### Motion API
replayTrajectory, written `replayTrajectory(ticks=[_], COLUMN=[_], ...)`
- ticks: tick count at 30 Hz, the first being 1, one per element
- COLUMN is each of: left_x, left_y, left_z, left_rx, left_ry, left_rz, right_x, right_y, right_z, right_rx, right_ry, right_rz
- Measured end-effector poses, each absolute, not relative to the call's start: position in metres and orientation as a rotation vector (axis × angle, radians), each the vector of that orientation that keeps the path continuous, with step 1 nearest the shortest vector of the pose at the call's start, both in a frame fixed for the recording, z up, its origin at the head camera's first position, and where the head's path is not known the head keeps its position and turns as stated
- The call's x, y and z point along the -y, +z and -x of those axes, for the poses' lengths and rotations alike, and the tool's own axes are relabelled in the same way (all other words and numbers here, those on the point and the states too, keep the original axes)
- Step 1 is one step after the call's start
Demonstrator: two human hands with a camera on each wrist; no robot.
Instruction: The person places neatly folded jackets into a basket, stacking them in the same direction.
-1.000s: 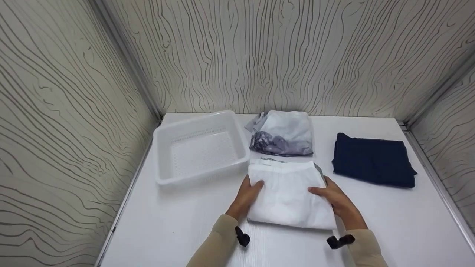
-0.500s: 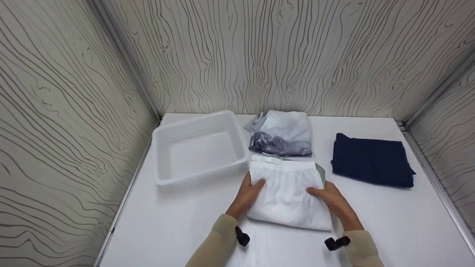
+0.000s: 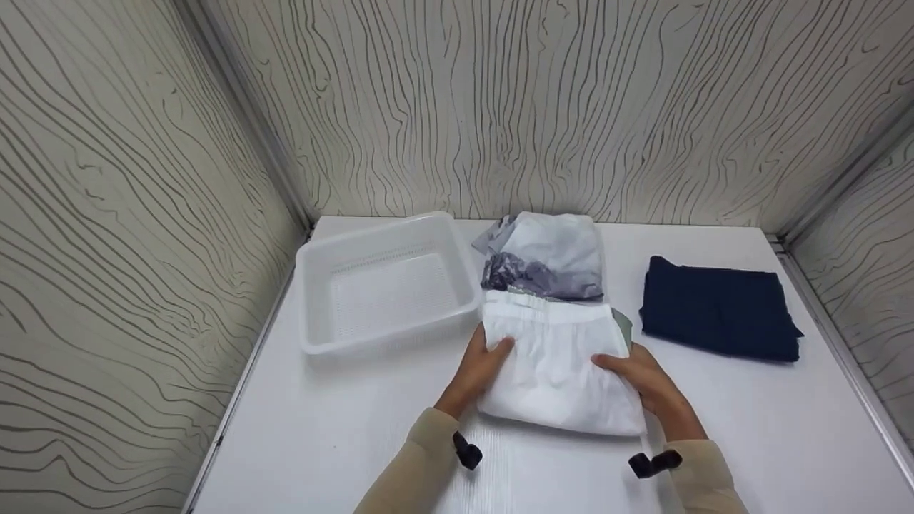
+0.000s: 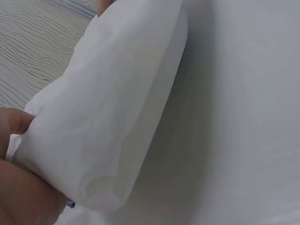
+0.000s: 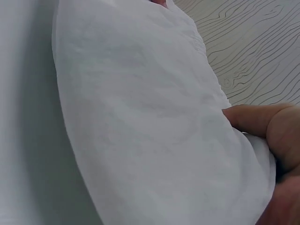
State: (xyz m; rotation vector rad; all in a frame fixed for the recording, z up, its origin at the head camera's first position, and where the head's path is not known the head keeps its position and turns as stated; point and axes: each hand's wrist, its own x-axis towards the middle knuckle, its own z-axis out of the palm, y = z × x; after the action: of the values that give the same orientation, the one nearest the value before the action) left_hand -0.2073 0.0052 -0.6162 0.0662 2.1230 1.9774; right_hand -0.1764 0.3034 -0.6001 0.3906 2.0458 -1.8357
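Note:
A folded white garment with a gathered waistband is held between both hands in the head view, its top edge just in front of a bagged bundle. My left hand grips its left side, thumb on top and the other fingers hidden underneath. On the opposite side my right hand pinches the edge in the same way. A grey-green strip of cloth shows behind the right edge. Both wrist views show the white cloth bulging between the hands, with a shadow on the table below it.
A white plastic basket with a perforated bottom stands at the back left. Behind the garment lies a clear bag with white and greyish-purple contents. Folded navy cloth lies on the right of the white table. Patterned walls enclose it.
The white garment has risen and shifted slightly away from me, its waistband now overlapping the bag's front edge in view. Both hands keep their hold.

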Motion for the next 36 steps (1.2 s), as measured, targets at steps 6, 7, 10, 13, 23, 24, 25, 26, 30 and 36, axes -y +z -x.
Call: replayTrajectory(ticks=[6,7,10,13,23,24,25,26,30,36], left_x=[-0.005,-0.005,-0.003,0.000,0.010,0.011,0.013,0.014,0.022,0.032], left_y=[-0.595,-0.591,-0.581,-0.575,-0.567,-0.565,-0.564,-0.564,-0.558,-0.552], left_z=[0.214,0.216,0.220,0.224,0.235,0.236,0.237,0.238,0.242,0.249], left_rx=[-2.161,-2.166,-2.169,-2.175,-2.182,-2.186,-2.199,-2.208,-2.285,-2.340], left_ry=[2.003,2.005,2.023,2.030,2.092,2.093,2.097,2.108,2.134,2.134], left_rz=[-0.055,-0.046,-0.010,0.036,0.083,0.095,0.098,0.094,-0.014,-0.277], right_x=[-0.302,-0.302,-0.301,-0.299,-0.294,-0.293,-0.292,-0.292,-0.288,-0.282], right_y=[-0.581,-0.578,-0.571,-0.563,-0.551,-0.551,-0.551,-0.550,-0.547,-0.541], right_z=[0.186,0.188,0.194,0.199,0.209,0.211,0.212,0.214,0.218,0.225], right_rx=[-2.150,-2.165,-2.217,-2.265,-2.310,-2.311,-2.323,-2.336,-2.363,-2.372], right_ry=[-1.841,-1.842,-1.829,-1.800,-1.907,-1.939,-1.963,-1.986,-2.007,-1.942], right_rz=[-0.370,-0.366,-0.352,-0.338,-0.305,-0.288,-0.262,-0.233,-0.098,0.030])
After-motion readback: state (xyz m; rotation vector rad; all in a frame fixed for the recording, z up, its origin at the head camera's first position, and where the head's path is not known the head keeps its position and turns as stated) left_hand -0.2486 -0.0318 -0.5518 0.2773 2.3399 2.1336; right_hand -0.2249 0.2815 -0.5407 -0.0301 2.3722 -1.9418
